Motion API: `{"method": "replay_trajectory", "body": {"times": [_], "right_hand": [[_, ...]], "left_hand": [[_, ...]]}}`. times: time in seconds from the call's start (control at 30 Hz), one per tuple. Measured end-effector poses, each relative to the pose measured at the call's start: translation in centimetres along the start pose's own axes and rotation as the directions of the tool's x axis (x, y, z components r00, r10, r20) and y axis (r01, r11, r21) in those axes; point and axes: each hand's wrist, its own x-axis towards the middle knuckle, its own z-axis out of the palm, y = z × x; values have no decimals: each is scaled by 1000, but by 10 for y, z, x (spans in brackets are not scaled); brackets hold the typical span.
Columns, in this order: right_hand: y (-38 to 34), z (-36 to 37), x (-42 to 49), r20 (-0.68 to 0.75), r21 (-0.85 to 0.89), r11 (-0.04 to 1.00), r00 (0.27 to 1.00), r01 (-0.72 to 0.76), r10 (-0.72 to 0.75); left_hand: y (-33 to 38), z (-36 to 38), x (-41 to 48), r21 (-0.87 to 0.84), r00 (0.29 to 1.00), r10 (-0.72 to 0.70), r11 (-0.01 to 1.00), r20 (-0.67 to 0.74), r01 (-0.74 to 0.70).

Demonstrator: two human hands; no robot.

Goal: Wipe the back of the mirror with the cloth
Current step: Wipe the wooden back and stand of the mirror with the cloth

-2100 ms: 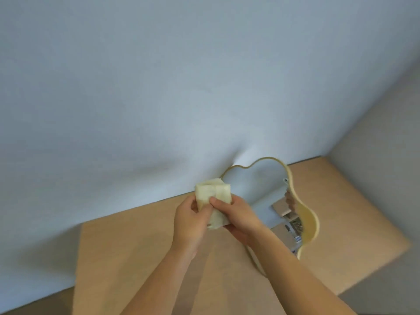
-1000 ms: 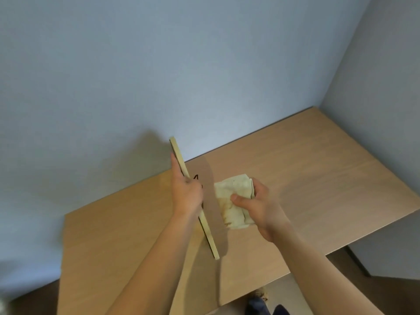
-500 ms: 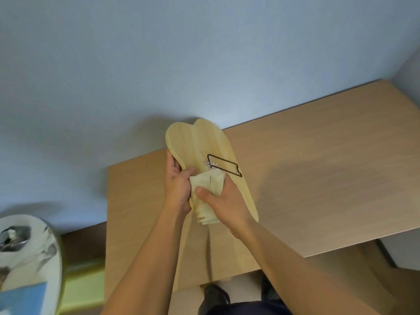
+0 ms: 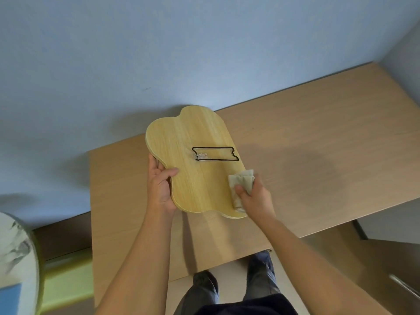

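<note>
The mirror point(image 4: 193, 178) is turned with its light wooden, wavy-edged back facing me, held above the table. A black wire stand point(image 4: 214, 153) lies folded flat across that back. My left hand point(image 4: 160, 185) grips the mirror's left edge, thumb on the back. My right hand point(image 4: 255, 197) presses a folded pale cloth point(image 4: 242, 185) against the lower right part of the back, near the edge. The mirror's glass side is hidden.
A light wooden table point(image 4: 318, 160) stands against a blue-grey wall point(image 4: 181, 53), with a corner at the right. At the far left edge sits a round white object point(image 4: 16, 258) beside a yellow-green surface point(image 4: 66, 283). My legs show below the table edge.
The mirror has turned from edge-on to back fully facing me. The cloth has slid from the left-middle of the back to its lower right.
</note>
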Motion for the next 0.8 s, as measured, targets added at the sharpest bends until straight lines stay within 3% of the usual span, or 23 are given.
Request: {"method": "replay_trajectory", "body": {"times": [0.13,0.23,0.3,0.37,0.47,0.53,0.67,0.8], "right_hand": [[39,-36,20,-87,-144,988,995,-53,41],[32,-46,22,-104,-173,985,995,-16,-2],[2,-38,10,-74,-93,994,996,50,-57],[-29,-13,5,57,21,993,991,117,-118],[-68,29,-23,186,236,950,950,206,-252],[-76,47,-31,222,271,932,927,240,-303],[-49,38,-13,185,197,958,952,206,-243],[-1,9,29,43,-42,993,993,109,-107]], "left_hand": [[3,4,2,-16,1000,6,1000,18,-6],[4,3,4,-35,1000,8,999,21,-8],[4,1,1,-39,1000,6,999,24,-5],[-7,-3,7,-48,1000,9,999,-22,-10],[-10,-2,4,-90,1000,13,996,4,-12],[-10,1,5,-108,1000,9,994,25,-7],[-10,0,1,-76,999,27,997,34,-24],[-10,-4,0,-89,999,25,996,31,-22]]}}
